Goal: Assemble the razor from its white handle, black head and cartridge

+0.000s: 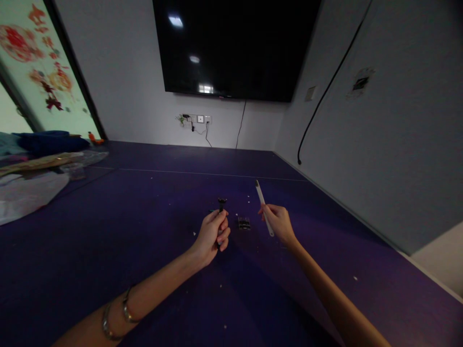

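Note:
My left hand (213, 232) is closed around a slim black razor (222, 204), whose short crosswise top points up and away from me. Its fine detail is too small to make out, and the fingers hide most of the handle. In my right hand (278, 221) is a white toothbrush (260, 192), pinched near the middle and tilted, with its dark-tipped end pointing away from me. Between the two hands, a small dark case with clear edges (244, 223) lies on the purple surface (155, 279). Neither hand touches the case.
White crumbs are scattered over the surface. Folded dark blue cloth (50, 142) and plastic bags (34, 193) lie at the far left. A large television (235, 48) hangs on the back wall above plugged-in sockets (200, 119). A black cable (329, 86) runs down the right wall.

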A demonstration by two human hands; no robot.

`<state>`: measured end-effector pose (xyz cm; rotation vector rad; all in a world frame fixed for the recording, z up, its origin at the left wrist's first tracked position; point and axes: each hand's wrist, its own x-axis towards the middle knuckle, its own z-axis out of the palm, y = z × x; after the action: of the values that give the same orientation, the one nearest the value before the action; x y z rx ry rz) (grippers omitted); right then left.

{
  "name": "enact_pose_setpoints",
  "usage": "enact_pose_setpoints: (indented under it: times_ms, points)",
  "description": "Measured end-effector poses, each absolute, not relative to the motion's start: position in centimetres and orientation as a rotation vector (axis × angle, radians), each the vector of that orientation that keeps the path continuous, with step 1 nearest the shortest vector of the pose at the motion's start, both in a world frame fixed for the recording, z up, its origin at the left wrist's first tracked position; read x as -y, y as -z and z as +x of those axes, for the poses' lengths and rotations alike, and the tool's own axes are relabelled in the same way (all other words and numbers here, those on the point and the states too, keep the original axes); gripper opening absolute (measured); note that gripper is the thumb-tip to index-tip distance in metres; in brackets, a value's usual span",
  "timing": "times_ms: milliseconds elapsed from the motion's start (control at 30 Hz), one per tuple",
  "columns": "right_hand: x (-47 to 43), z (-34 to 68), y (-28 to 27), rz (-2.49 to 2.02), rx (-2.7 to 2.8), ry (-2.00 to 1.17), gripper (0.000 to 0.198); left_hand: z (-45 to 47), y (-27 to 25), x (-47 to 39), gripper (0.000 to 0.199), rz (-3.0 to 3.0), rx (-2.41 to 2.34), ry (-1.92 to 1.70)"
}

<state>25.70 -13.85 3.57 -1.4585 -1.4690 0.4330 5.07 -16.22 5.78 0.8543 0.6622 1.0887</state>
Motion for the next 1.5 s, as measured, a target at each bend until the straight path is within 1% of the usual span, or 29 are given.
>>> enact_pose_setpoints:
  times_ms: [67, 233, 400, 567, 867, 1033, 1100, 1267, 1500]
  points:
    - [14.1, 25.0, -3.0, -1.581, 1.629, -0.314, 0.041, 4.9, -6.1, 16.1, 0.013, 0.862, -0.651, -1.103]
    - [14.8, 22.4, -1.1, -1.9, 1.899, -0.199, 0.039, 4.8, -6.2, 15.9, 0.014, 0.864, -0.637, -1.121]
    - [15.5, 19.8, 0.1, -2.04, 2.074, -0.087, 0.036, 4.9, -6.0, 16.0, 0.014, 0.875, -0.635, -1.121]
    - [15.9, 18.6, 0.5, -2.103, 2.113, -0.091, 0.035, 4.9, -6.1, 16.1, 0.014, 0.877, -0.636, -1.116]
    - [16.0, 18.1, 1.0, -2.104, 2.146, -0.104, 0.038, 5.0, -5.9, 16.1, 0.016, 0.88, -0.656, -1.106]
    - [15.7, 19.0, 0.2, -2.074, 2.111, -0.079, 0.046, 5.1, -5.6, 15.9, 0.015, 0.902, -0.67, -1.096]
    - [15.1, 20.2, -0.5, -2.061, 2.081, -0.068, 0.043, 5.1, -5.2, 15.6, 0.017, 0.939, -0.668, -1.086]
    - [12.7, 24.2, -1.5, -1.891, 2.085, -0.125, 0.028, 5.2, -3.6, 14.5, 0.02, 1.136, -0.656, -1.095]
    - [10.7, 25.5, -0.2, -1.682, 2.279, -0.236, 0.028, 4.9, -1.7, 12.8, 0.015, 1.268, -0.671, -1.116]
